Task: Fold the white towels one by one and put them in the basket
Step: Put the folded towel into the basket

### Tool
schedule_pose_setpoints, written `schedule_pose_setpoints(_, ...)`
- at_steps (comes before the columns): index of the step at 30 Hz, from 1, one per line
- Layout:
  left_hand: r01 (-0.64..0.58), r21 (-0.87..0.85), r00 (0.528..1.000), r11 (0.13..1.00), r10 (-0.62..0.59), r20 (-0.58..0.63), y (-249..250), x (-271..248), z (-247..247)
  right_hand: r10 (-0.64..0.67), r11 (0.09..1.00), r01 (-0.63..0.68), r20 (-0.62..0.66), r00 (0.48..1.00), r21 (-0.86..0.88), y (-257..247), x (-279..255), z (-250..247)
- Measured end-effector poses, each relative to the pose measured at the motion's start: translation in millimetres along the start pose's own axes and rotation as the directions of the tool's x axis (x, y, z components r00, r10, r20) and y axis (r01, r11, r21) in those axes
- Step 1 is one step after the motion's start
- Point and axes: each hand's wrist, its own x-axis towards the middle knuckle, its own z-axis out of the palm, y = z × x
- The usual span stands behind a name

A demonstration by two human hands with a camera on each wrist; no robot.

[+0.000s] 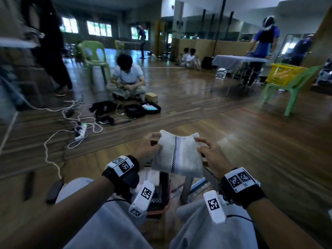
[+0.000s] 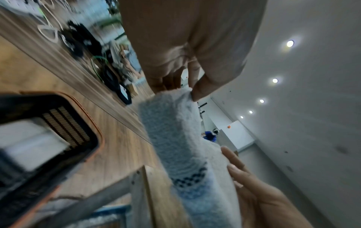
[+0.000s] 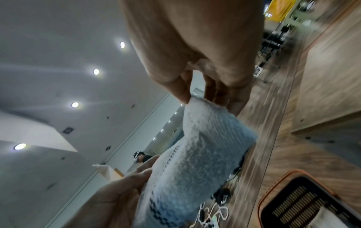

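Observation:
A folded white towel point(image 1: 177, 155) with a dark checked stripe hangs in the air between my hands, above my lap. My left hand point(image 1: 150, 144) pinches its upper left corner between thumb and fingers. My right hand point(image 1: 206, 150) pinches the upper right corner. The left wrist view shows the towel point(image 2: 175, 138) gripped at its top by thumb and fingers. The right wrist view shows the towel point(image 3: 199, 154) pinched the same way. Below it a black basket with an orange rim point(image 1: 161, 198) stands between my knees, with white towels point(image 1: 152, 177) inside; the basket point(image 2: 58, 138) and basket point(image 3: 304, 200) show in both wrist views.
A person point(image 1: 126, 76) sits on the wooden floor ahead, with black cases point(image 1: 142, 109) and a power strip with white cables point(image 1: 80, 132) nearby. Green chairs point(image 1: 291, 87) stand left and right; a yellow basket point(image 1: 283, 73) sits on the right one. A wooden table edge point(image 2: 154, 192) lies beneath the towel.

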Motion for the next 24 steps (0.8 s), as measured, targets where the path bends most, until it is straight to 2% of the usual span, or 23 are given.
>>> schedule_pose_setpoints(4,0.07,0.026,0.996,0.997,-0.068,-0.06,-45,8,-35,0.03,0.998,-0.021,0.142,0.989,-0.063,23,36,45)
schedule_pose_setpoints(9,0.188,0.031,0.976,0.982,-0.183,-0.115,-113,36,-55,0.086,0.984,-0.055,0.184,0.979,-0.169,76,78,92)
schedule_pose_setpoints(14,0.362,0.074,0.93,0.929,-0.354,-0.097,-194,80,-45,0.261,0.937,-0.21,0.159,0.952,-0.278,151,126,127)
schedule_pose_setpoints(19,0.499,0.208,0.865,0.841,-0.497,-0.07,-286,132,-25,0.408,0.858,-0.345,0.097,0.908,-0.38,239,179,156)
schedule_pose_setpoints(21,0.543,0.23,0.838,0.808,-0.539,-0.084,-322,153,-18,0.456,0.823,-0.385,0.08,0.886,-0.418,270,203,166)
schedule_pose_setpoints(24,0.573,0.242,0.819,0.783,-0.559,-0.129,-364,186,-6,0.46,0.816,-0.416,0.016,0.888,-0.4,311,236,183)
